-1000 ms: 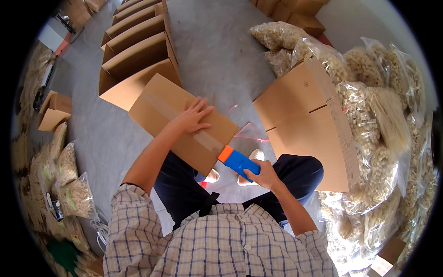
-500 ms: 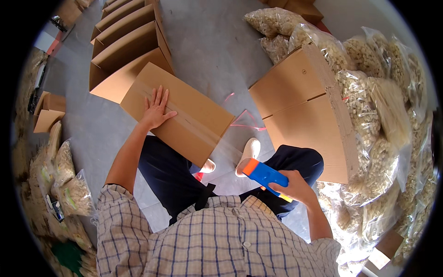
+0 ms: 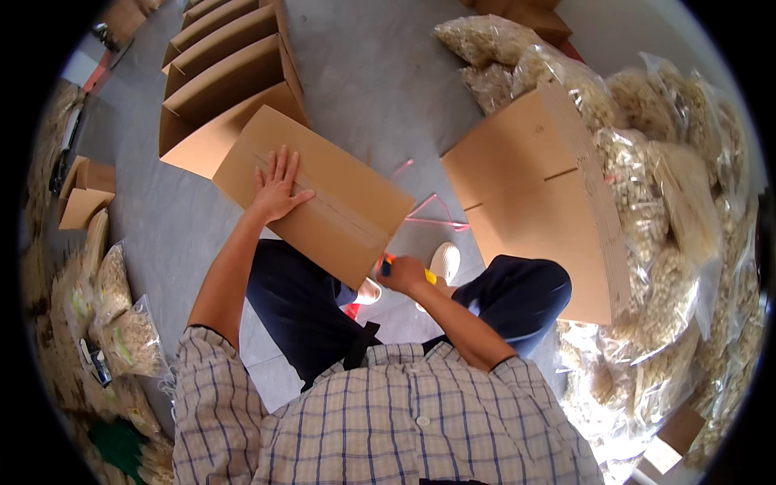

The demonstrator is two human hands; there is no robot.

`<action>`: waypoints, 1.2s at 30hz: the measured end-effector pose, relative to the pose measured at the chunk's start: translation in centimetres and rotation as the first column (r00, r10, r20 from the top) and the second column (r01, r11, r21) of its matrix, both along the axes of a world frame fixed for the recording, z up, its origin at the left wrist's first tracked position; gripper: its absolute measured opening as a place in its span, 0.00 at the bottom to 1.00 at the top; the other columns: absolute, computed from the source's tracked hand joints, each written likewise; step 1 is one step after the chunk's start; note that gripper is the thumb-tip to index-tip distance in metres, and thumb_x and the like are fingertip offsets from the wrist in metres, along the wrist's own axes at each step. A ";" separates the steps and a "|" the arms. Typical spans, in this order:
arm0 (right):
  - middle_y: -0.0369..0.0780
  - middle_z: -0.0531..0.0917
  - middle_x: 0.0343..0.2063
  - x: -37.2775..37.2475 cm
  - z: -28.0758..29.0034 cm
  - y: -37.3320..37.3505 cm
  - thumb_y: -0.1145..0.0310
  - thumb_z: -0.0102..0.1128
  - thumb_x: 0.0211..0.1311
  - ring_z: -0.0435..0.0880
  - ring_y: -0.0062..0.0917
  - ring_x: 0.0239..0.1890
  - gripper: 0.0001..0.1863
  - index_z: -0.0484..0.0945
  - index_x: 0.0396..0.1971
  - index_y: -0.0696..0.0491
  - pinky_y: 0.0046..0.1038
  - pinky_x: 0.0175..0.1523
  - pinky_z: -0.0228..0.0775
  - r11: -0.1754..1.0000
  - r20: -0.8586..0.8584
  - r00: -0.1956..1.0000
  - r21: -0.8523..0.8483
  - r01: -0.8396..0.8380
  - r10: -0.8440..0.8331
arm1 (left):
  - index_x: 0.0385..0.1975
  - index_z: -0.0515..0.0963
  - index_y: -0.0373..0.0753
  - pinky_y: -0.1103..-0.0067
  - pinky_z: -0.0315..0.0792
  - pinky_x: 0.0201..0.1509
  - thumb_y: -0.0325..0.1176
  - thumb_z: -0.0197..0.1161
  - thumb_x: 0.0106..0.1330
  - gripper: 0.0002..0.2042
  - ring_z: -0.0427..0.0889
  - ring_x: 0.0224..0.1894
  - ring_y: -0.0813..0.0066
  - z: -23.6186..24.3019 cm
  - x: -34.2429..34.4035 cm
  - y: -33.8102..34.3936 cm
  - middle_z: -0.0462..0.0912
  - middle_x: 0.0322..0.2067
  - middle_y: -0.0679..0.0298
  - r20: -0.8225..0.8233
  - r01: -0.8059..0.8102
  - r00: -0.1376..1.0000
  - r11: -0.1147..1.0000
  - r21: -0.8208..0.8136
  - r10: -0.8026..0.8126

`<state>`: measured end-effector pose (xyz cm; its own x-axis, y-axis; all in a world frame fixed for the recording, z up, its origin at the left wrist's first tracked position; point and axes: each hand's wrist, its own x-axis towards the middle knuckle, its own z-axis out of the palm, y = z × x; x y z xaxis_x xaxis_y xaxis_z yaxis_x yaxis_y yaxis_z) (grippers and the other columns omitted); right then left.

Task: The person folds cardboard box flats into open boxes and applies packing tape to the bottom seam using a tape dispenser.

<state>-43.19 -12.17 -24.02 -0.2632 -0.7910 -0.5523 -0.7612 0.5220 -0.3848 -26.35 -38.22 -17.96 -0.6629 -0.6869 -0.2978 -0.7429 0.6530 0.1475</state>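
A brown cardboard box (image 3: 339, 182) rests tilted in front of my legs, with a strip of clear tape (image 3: 343, 214) running along its upper face. My left hand (image 3: 279, 194) lies flat on that face, fingers spread, near the box's left end. At the box's right lower end, my right hand (image 3: 404, 275) is closed round a tape dispenser (image 3: 386, 265) with blue, orange and yellow parts. Most of the dispenser is hidden by the fingers, and I cannot tell whether it touches the box.
A row of open boxes (image 3: 230, 89) stands beyond the left hand. To the right, a stack of flattened cartons (image 3: 533, 202) leans against clear bags of pale pieces (image 3: 671, 194). Pink strapping (image 3: 436, 212) lies on the floor. More bags (image 3: 133, 339) and a small open box (image 3: 87, 194) are at left.
My right hand has swung left and forward with the tape dispenser, from above my right thigh to the box's right end. My left hand stays flat on the box.
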 end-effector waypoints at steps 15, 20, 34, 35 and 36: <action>0.42 0.77 0.39 -6.0 0.7 1.3 0.58 0.55 0.55 0.78 0.32 0.40 0.23 0.67 0.46 0.57 0.34 0.46 0.72 0.222 0.838 -0.234 0.381 0.897 -0.492 | 0.39 0.74 0.33 0.73 0.65 0.50 0.53 0.59 0.49 0.27 0.70 0.46 0.58 2.2 3.9 -6.3 0.72 0.39 0.53 -0.403 -0.574 0.706 0.804 0.156 0.582; 0.41 0.74 0.44 -9.5 4.5 -0.1 0.57 0.52 0.56 0.75 0.29 0.46 0.24 0.63 0.51 0.52 0.32 0.51 0.69 0.425 0.919 0.014 0.168 0.889 -0.393 | 0.33 0.76 0.33 0.73 0.67 0.43 0.47 0.62 0.49 0.22 0.73 0.39 0.62 9.1 5.9 -2.4 0.74 0.31 0.55 -0.689 -0.655 0.523 0.754 0.050 0.501; 0.37 0.74 0.37 0.8 21.2 -8.1 0.63 0.54 0.57 0.71 0.18 0.38 0.19 0.68 0.44 0.60 0.21 0.47 0.61 0.426 0.884 0.459 -0.452 0.784 0.093 | 0.59 0.51 0.35 0.71 0.40 0.64 0.54 0.40 0.63 0.32 0.48 0.63 0.63 8.6 25.5 5.0 0.50 0.60 0.55 -0.920 -0.806 -0.387 0.462 0.370 0.061; 0.37 0.74 0.38 0.9 21.5 -8.1 0.63 0.54 0.57 0.71 0.18 0.39 0.19 0.67 0.44 0.60 0.21 0.48 0.61 0.434 0.894 0.433 -0.437 0.788 0.114 | 0.61 0.44 0.36 0.67 0.39 0.64 0.58 0.41 0.61 0.36 0.43 0.64 0.61 7.2 24.4 5.9 0.43 0.62 0.54 -0.763 -0.658 -0.611 0.401 0.637 0.210; 0.38 0.74 0.39 0.6 21.3 -7.4 0.62 0.54 0.57 0.70 0.19 0.41 0.21 0.66 0.45 0.60 0.22 0.49 0.60 0.424 0.906 0.417 -0.407 0.809 0.074 | 0.63 0.37 0.37 0.63 0.38 0.64 0.61 0.42 0.59 0.41 0.37 0.66 0.59 6.1 23.0 6.5 0.36 0.64 0.54 -0.530 -0.446 -0.777 0.296 0.845 0.340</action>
